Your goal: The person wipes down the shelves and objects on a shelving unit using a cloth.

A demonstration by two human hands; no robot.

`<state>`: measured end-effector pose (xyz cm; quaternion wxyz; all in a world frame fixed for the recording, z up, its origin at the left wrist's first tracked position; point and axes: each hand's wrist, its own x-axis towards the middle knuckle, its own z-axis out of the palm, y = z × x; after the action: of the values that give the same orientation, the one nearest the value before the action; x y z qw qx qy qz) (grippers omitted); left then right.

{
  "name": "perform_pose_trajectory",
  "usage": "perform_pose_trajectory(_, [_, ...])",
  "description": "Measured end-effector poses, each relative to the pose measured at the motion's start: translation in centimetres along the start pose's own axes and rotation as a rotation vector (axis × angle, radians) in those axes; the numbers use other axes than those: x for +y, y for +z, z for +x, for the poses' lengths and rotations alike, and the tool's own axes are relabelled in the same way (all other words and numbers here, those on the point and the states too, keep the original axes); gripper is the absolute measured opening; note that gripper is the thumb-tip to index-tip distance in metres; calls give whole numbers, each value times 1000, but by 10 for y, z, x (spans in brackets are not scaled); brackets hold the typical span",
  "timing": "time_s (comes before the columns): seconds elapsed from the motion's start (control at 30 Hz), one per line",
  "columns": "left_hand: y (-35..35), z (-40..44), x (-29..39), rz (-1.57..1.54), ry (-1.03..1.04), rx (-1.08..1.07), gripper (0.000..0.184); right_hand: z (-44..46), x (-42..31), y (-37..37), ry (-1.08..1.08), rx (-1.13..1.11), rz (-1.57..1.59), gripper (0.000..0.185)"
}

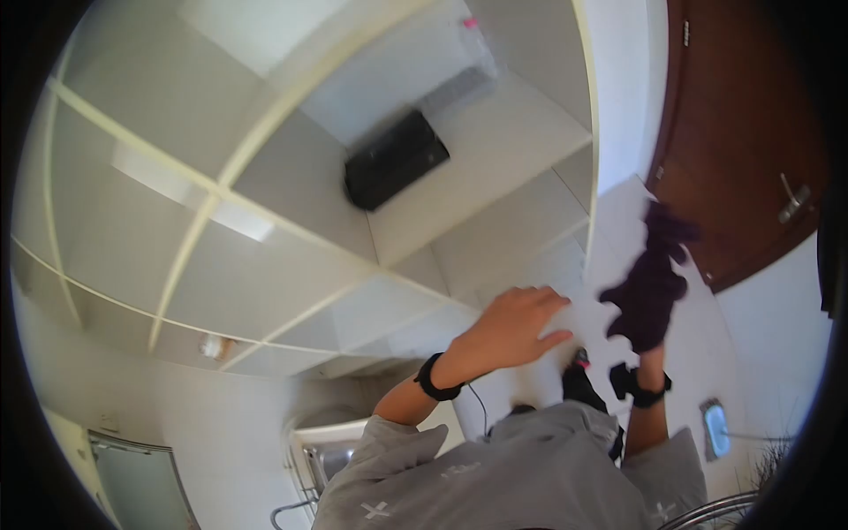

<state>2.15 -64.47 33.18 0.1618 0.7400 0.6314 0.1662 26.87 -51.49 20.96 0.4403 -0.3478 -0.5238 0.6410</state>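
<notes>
My left hand [505, 329] is bare and reaches forward over the floor, below the white shelf unit. Its fingers stretch out, thumb apart, and it touches nothing. A black band circles that wrist. Dark purple fabric, seemingly a glove [649, 296], covers my right hand [646, 323] down to the wrist. More of the same fabric sticks out past the fingers, blurred by motion, like a second glove [669, 228] in its grip. The fingers themselves are hidden. Another black band with a block on it sits on the right wrist.
White shelving [495, 203] fills the upper left, with a black box [397, 161] in one compartment. At the right is a brown door [742, 132] with a metal handle [794, 202]. A sink [331, 459] stands lower left; a blue-and-grey object [716, 430] is lower right.
</notes>
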Motion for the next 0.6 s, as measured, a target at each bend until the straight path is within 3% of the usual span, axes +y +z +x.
perform_pose_trajectory(0.1, [17, -69, 6, -90, -163, 54, 40, -24, 9, 80, -146, -192, -276, 35])
perform_pose_trajectory(0.13, [29, -96, 4, -110, -198, -18, 42, -34, 16, 105, -202, -256, -349, 37])
perform_pose_trajectory(0.27, [93, -203, -2, -367, -165, 17, 56, -94, 62, 182, -421, -521, -603, 46])
perform_pose_trajectory(0.3, [109, -224, -2, -469, -165, 112, 63, -111, 75, 196, -477, -578, -656, 49])
perform_pose_trajectory(0.37, [111, -273, -2, -614, -334, 215, 55, -139, 98, 218, -594, -682, -753, 54])
perform_pose_trajectory(0.4, [105, -298, -4, -561, -269, 358, 50, -147, 106, 226, -635, -733, -794, 56])
perform_pose_trajectory(0.43, [115, -326, -12, -534, -286, 427, 49, -160, 101, 244, -422, -833, -778, 70])
perform_pose_trajectory(0.5, [140, -325, -21, -447, -318, 534, 46, -157, 69, 264, -779, -957, -1018, 69])
perform_pose_trajectory(0.53, [142, -340, -23, -479, -500, 417, 45, -170, 62, 278, -637, -1021, -787, 66])
perform_pose_trajectory(0.6, [140, -370, -21, -529, -610, 629, 45, -180, 76, 286, -466, -1025, -649, 65])
